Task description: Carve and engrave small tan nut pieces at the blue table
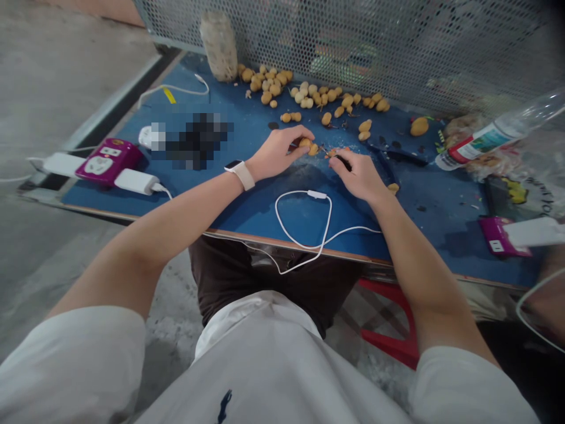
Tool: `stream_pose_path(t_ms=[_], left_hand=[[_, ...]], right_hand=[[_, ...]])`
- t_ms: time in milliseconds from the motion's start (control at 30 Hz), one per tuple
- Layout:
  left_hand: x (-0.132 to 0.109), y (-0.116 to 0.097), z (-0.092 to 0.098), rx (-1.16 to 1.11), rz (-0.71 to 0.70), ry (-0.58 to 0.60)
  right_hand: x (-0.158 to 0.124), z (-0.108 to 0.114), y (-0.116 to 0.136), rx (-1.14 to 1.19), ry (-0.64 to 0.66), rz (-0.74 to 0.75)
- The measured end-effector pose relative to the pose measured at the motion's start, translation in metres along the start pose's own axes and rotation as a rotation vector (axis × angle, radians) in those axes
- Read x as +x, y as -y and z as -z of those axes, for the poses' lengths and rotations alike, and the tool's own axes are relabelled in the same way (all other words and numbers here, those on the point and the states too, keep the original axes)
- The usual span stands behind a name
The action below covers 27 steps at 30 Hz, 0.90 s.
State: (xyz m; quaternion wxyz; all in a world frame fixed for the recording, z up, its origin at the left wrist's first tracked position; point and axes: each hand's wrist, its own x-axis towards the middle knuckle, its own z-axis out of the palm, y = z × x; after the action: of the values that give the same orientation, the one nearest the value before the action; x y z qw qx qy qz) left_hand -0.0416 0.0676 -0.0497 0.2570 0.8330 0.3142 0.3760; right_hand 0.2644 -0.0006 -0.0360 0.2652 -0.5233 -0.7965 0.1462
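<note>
A blue counter [247, 200] lies beneath my left grip [279, 152] and right grip [361, 178]. Right of the right, a labelled bottle [489, 138], contents unclear; beyond the left, a cloudy jar [219, 47], its pale contents indistinct. The right wraps a dark-handled tool [344, 162]; the left's fingertips pinch a tan piece [313, 149] facing it. Apparently I'm tooling it; the next move wants steady pinching.

My left arm [183, 218] stretched toward two o'clock, my right arm [419, 253] toward eleven; left hand [274, 154] pinched, right hand [361, 176] curled closed.
</note>
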Motion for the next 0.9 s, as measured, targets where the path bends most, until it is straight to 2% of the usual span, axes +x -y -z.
stream_pose_path(t_ms=[533, 900], left_hand=[[-0.0001, -0.0066, 0.0017, 0.022, 0.011, 0.008], [-0.0001, 0.0003, 0.0003, 0.017, -0.029, 0.006]], right_hand=[[0.0, -0.0029, -0.0032, 0.02, -0.019, -0.002], [-0.0004, -0.0027, -0.0012, 0.017, -0.014, 0.006]])
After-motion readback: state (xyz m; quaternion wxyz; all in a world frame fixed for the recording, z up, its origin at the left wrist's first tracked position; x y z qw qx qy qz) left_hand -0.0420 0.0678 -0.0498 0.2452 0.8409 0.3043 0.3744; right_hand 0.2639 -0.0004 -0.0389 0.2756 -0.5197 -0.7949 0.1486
